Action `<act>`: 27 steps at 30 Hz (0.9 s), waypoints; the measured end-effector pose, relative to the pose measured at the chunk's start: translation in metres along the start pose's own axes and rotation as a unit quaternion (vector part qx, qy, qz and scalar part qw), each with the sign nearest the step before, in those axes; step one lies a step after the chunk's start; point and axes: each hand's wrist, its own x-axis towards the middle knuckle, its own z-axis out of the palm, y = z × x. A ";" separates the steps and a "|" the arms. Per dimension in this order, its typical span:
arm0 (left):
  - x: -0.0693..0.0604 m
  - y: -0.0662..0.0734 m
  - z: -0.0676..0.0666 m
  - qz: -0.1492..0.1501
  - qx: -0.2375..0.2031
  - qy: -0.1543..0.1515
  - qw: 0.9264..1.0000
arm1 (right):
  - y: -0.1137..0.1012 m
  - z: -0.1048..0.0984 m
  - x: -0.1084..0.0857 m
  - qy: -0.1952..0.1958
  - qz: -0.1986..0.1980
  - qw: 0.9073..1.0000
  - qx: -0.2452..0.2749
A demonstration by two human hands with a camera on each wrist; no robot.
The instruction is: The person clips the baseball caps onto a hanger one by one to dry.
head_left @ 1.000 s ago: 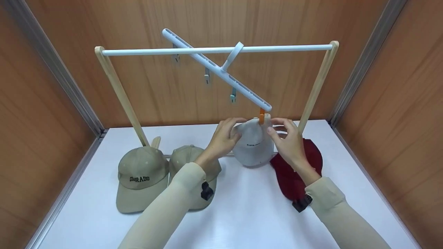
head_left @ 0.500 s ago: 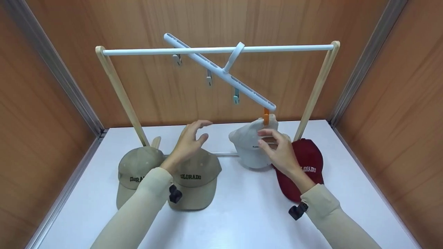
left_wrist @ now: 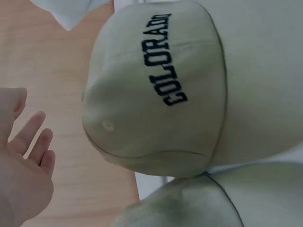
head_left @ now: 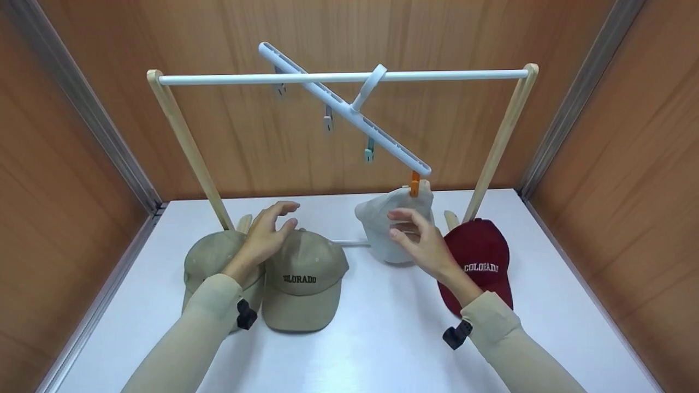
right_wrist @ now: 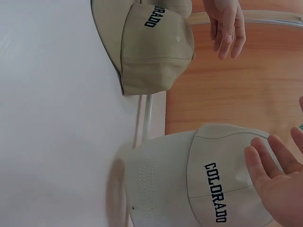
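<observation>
A pale grey baseball cap hangs from the orange clip at the low right end of a white clip hanger. My right hand is in front of this cap, fingers apart and loosely bent, holding nothing; whether it touches the cap I cannot tell. My left hand, likewise holding nothing, is raised above two khaki caps, between the left khaki cap and the right khaki cap. Beside my right wrist lies a dark red cap. In the right wrist view, the grey cap reads COLORADO.
The hanger's hook loops over the white rod of a rack with wooden legs. Two grey clips and a teal clip hang from the hanger without caps. Wooden panels enclose the white table at the back and sides.
My left hand has left the grey cap and moved left to above the khaki caps. My right hand has come away slightly left and down. The hanging cap has turned and swung slightly.
</observation>
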 end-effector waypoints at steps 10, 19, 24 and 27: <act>-0.008 -0.016 -0.001 -0.012 -0.006 -0.021 1.000 | 0.007 0.014 0.001 -0.025 -0.006 1.000 0.014; -0.011 -0.030 0.002 -0.063 -0.019 -0.068 0.996 | 0.019 0.034 0.003 -0.048 -0.001 0.999 0.014; -0.014 -0.038 0.003 -0.092 -0.001 -0.091 0.992 | 0.023 0.045 0.003 -0.056 0.017 0.998 0.012; -0.016 -0.041 0.004 -0.102 0.001 -0.094 0.990 | 0.025 0.050 0.003 -0.060 0.027 0.998 0.015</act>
